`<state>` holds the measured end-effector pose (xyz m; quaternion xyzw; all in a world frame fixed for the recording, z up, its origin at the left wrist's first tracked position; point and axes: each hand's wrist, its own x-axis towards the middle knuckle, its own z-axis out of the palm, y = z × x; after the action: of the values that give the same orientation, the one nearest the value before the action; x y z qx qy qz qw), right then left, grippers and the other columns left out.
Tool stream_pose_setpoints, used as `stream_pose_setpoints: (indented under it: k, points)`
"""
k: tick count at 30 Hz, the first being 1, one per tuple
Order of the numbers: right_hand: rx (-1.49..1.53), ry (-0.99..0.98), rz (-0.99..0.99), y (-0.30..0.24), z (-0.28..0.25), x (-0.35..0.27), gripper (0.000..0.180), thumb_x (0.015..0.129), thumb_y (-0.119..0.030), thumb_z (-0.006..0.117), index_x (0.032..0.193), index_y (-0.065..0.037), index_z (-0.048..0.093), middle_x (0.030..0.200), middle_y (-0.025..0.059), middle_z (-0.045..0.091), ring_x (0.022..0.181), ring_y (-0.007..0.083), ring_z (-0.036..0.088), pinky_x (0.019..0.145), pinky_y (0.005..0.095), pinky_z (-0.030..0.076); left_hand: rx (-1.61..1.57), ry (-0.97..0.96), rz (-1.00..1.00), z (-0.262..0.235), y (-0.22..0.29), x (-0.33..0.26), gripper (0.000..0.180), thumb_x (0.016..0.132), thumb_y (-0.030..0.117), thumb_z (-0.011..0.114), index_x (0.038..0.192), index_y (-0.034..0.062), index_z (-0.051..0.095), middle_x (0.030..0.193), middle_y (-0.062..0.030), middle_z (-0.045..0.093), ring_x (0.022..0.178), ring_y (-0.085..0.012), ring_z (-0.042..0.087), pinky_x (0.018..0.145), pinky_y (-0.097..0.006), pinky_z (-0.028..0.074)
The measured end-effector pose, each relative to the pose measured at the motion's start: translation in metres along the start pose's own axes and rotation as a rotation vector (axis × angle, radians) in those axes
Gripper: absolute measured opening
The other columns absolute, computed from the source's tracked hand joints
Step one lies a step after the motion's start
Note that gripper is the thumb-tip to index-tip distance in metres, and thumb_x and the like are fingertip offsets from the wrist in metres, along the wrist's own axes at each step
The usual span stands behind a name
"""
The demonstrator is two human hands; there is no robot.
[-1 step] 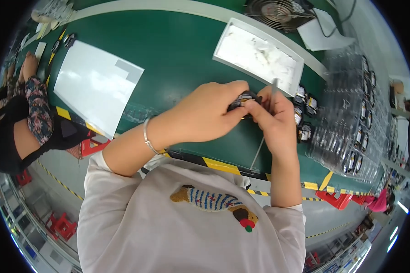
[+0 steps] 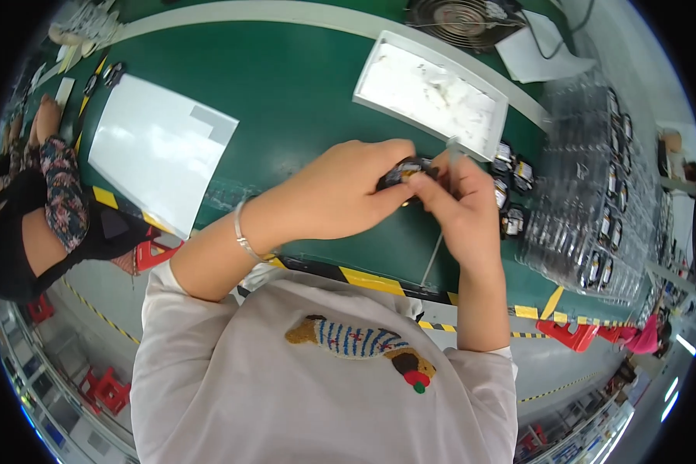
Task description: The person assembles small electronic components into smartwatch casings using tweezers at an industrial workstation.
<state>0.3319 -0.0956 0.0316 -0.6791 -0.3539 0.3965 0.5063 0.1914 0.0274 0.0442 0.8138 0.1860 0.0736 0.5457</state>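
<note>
My left hand is closed round a small black part with pale markings, held over the green table. Close beside it on the right, my right hand is closed, its thumb against the end of that part. A slim grey tool sticks up out of the right hand's fingers; its exact kind is hard to make out. Below this hand a thin pale line runs toward the table edge, and I cannot tell whether it belongs to the tool. Several similar black parts lie just right of the right hand.
A shallow white tray stands beyond my hands. At the right are stacked clear plastic trays holding black parts. A white sheet lies on the left, a fan at the back. Another person sits far left. Yellow-black tape marks the near edge.
The whole view has shifted slightly, the table things sitting a little farther left. Both hands keep nearly the same grip, and the black part seems slightly turned.
</note>
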Motion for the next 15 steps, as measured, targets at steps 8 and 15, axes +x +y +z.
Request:
stream_pose_setpoints:
  k: [8,15]
  points:
    - [-0.651,0.114,-0.199,0.019,-0.034,-0.083,0.017,0.081,0.001,0.059,0.098,0.000,0.061,0.085,0.0144,0.056,0.066,0.0300,0.055,0.057,0.0373,0.045,0.244,0.015,-0.134,-0.017,-0.006,-0.023,0.021,0.079,0.014,0.066,0.092,0.0005,0.057,0.081,-0.0191,0.060,0.077,-0.0381,0.058,0.066,-0.043,0.045]
    - [-0.782,0.134,-0.458,0.019,-0.044,-0.073,0.030,0.070,-0.009,0.072,0.098,-0.002,0.063,0.095,0.0132,0.059,0.090,0.0326,0.055,0.081,0.0406,0.045,0.601,0.308,0.085,0.003,-0.005,-0.030,0.036,0.074,0.019,0.073,0.104,0.0021,0.061,0.097,-0.0124,0.058,0.094,-0.0324,0.056,0.081,-0.039,0.047]
